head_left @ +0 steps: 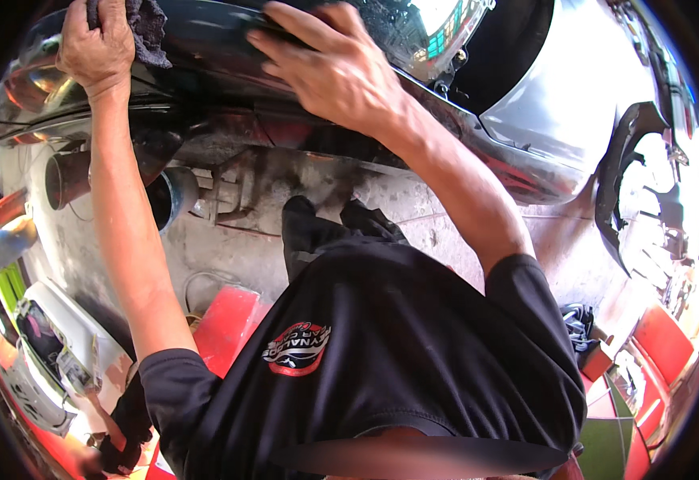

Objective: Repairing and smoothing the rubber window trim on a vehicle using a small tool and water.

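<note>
My left hand (100, 52) is closed around a bunched dark grey cloth (149, 34), at the upper left along a glossy dark car body panel (197, 36). Part of the cloth hangs out beside the thumb side of the hand. My right hand (333, 72) reaches over the same panel, its fingers stretched out and apart. Its fingertips are slightly blurred, and I cannot tell whether the palm touches the surface. To the right of that hand lies a clear lamp unit (437, 36) beside a dark round opening (505, 56).
A silver body panel (581, 88) curves down on the right, near a loose black curved part (625, 168). Below the car are round metal pipes (172, 196). Red chairs (233, 320) stand behind me. Another person's arm (109, 420) shows at the lower left.
</note>
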The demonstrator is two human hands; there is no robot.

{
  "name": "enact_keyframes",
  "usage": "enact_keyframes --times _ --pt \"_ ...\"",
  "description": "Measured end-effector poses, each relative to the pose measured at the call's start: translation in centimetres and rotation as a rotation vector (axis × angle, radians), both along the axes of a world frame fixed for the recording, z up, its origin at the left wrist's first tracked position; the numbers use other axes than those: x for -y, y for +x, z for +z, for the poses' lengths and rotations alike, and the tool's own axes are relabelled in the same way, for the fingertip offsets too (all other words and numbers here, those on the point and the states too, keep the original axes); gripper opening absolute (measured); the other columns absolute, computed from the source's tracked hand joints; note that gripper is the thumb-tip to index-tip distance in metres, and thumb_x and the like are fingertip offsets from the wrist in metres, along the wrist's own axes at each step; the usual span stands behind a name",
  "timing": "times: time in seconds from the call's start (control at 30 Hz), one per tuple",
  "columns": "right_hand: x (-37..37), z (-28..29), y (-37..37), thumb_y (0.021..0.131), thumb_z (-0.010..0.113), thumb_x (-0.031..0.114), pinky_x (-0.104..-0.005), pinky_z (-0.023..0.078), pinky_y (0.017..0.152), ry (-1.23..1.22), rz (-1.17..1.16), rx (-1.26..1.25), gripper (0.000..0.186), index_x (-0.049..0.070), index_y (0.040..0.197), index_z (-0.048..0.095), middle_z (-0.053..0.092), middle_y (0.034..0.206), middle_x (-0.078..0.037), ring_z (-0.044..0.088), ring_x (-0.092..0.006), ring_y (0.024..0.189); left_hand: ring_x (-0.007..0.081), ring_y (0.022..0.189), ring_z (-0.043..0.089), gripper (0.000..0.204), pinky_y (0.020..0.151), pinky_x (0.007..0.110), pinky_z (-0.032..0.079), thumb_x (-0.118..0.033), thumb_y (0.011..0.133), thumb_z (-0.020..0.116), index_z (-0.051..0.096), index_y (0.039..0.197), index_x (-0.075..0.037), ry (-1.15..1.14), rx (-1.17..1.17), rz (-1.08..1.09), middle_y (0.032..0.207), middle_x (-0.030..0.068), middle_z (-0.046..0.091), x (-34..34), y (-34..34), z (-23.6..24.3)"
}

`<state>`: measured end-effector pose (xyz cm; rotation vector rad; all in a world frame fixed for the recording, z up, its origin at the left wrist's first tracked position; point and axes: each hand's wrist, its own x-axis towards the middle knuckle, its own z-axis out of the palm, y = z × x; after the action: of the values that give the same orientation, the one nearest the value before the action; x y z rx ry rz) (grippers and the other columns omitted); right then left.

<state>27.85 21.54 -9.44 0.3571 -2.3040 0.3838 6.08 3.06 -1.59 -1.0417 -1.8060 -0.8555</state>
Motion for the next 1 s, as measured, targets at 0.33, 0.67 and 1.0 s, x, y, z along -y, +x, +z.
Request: enact_keyframes --times 0.33,0.67,1.0 --pt "-3.4 -0.9 8.6 0.083 0.080 0.011 -0.0433 0.048 0.100 -0.009 -0.192 0.209 0.040 0.006 0.122 0.074 0.063 0.139 -0.019 0.064 -0.0316 0.118 0.0301 0.108 0.067 0.028 0.095 0.044 0.052 -0.022 0.085 0.079 0.071 0.109 -0.010 -0.132 -0.058 -0.069 0.109 0.0075 0.070 -2.5 6.7 -3.1" --pt "-3.9 2.4 9.2 0.086 0.078 0.008 -0.0423 0.050 0.099 -0.256 -0.337 0.125 0.037 0.007 0.123 0.075 0.067 0.133 -0.019 0.064 -0.0350 0.116 0.0303 0.122 0.065 0.032 0.109 0.047 0.049 -0.026 0.088 0.078 0.070 0.112 -0.008 -0.232 -0.075 -0.301 0.123 0.0095 0.070 -5.1 14.1 -8.4" --pt "-0.9 1.7 9.1 0.086 0.079 0.009 -0.0429 0.049 0.098 -0.234 -0.368 0.158 0.037 0.005 0.122 0.075 0.067 0.133 -0.021 0.064 -0.0363 0.115 0.0323 0.107 0.069 0.024 0.093 0.039 0.055 -0.019 0.094 0.072 0.070 0.114 -0.007 -0.091 -0.119 -0.061 0.114 0.0116 0.072 8.7 -9.2 5.6"
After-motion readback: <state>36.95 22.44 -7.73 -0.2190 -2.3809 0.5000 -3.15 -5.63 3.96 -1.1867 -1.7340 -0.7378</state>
